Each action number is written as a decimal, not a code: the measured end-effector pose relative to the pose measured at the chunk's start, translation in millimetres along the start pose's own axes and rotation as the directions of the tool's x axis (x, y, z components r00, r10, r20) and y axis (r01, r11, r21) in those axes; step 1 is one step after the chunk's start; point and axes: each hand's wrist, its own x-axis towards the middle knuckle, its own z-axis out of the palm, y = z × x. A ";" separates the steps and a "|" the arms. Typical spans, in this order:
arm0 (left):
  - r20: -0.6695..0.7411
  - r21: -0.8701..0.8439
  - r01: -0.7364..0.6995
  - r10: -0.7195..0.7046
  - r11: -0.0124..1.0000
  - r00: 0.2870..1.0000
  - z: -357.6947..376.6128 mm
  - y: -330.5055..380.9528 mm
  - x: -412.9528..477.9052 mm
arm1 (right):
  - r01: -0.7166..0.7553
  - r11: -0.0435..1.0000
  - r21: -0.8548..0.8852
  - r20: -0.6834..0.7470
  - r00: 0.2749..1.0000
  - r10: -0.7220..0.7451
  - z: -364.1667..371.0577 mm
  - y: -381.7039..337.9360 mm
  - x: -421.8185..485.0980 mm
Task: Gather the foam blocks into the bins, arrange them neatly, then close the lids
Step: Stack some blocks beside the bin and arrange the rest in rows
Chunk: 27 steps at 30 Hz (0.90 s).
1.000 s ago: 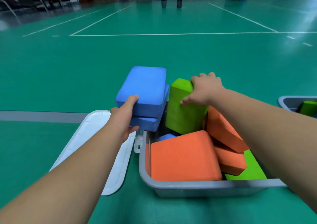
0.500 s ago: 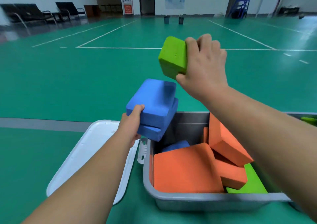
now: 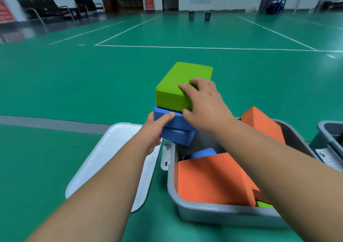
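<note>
In the grey bin (image 3: pixel 222 213), orange blocks (image 3: pixel 213 180) crowd all but the far-left corner. A white lid (image 3: pixel 104 160) lies left, a second bin (image 3: pixel 323 128) right — the floor (image 3: pixel 92 86) ahead lies open.

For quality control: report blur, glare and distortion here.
Head view: green block, left hand and right hand crisp. Head view: chairs and left border smeared by motion blur. Head view: pale glare on the floor far left; wide-angle stretch at edges.

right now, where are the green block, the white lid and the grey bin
green block (image 3: pixel 181 74): head view, middle of its top face.
white lid (image 3: pixel 104 160): head view, bare flat panel near its middle.
grey bin (image 3: pixel 213 215): head view, its near front wall.
</note>
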 end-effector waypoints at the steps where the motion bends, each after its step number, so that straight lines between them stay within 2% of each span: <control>1: 0.011 0.026 -0.030 0.029 0.999 1.000 -3.1 -1.5 0.1 | -0.060 0.997 0.039 -0.014 0.998 0.060 0.1 1.5 -1.2; 3: 0.027 0.074 -0.106 0.104 0.992 0.994 -9.3 -3.8 3.5 | -0.260 0.954 0.147 -0.022 0.964 0.266 0.9 6.2 -3.7; 4: 0.022 0.115 -0.148 0.147 0.982 0.989 -13.4 -5.5 8.0 | -0.363 0.904 0.226 0.022 0.930 0.367 -0.2 8.7 -5.4; 5: 0.013 0.162 -0.183 0.183 0.970 0.983 -16.7 -6.7 12.8 | -0.450 0.838 0.307 0.115 0.892 0.437 -1.3 11.9 -7.5; 7: 0.008 0.243 -0.227 0.232 0.943 0.973 -20.3 -5.3 18.7 | -0.544 0.725 0.422 0.336 0.837 0.432 2.4 18.1 -15.0; 9: 0.006 0.324 -0.252 0.265 0.912 0.964 -22.1 -3.4 20.8 | -0.547 0.699 0.460 0.428 0.827 0.365 10.9 20.6 -23.8; 12: -0.020 0.471 -0.260 0.304 0.843 0.952 -22.8 1.1 20.1 | -0.543 0.699 0.466 0.406 0.833 0.376 19.7 18.4 -26.0; 17: -0.056 0.643 -0.217 0.328 0.735 0.943 -19.9 8.5 25.8 | -0.447 0.835 0.319 0.419 0.858 0.299 19.3 6.9 -27.3; 20: -0.062 0.662 -0.215 0.338 0.718 0.939 -20.7 7.4 26.5 | -0.436 0.840 0.322 0.380 0.872 0.307 26.0 7.1 -29.3; 23: -0.072 0.665 -0.233 0.370 0.710 0.926 -22.1 5.9 27.5 | -0.523 0.778 0.349 0.364 0.840 0.402 34.1 10.7 -27.9; 25: -0.083 0.620 -0.247 0.376 0.745 0.923 -24.0 6.4 27.0 | -0.568 0.753 0.333 0.373 0.812 0.448 36.6 11.9 -26.6; 27: -0.091 0.556 -0.259 0.367 0.790 0.926 -25.8 8.5 25.2 | -0.557 0.769 0.314 0.376 0.817 0.438 37.8 12.8 -25.4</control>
